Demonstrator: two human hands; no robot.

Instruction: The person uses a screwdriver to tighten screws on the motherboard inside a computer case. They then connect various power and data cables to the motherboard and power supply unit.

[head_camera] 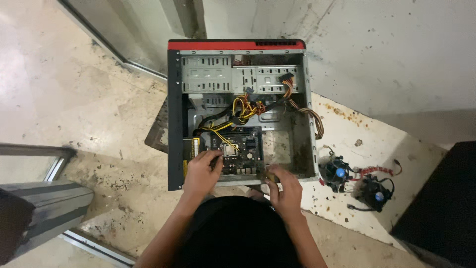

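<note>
the left hand (pixel 201 171) grips the near-left corner of the dark green motherboard (pixel 237 149) inside the open grey metal computer case (pixel 174 119); the right hand (pixel 283 186) pinches its near-right edge; thin, fragile, best held by edges

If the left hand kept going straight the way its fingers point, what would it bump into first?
Probably the motherboard: the left hand already rests at its near left corner, fingers pointing up and right across it. Farther along lies the bundle of yellow and black cables, though depth is hard to judge.
</note>
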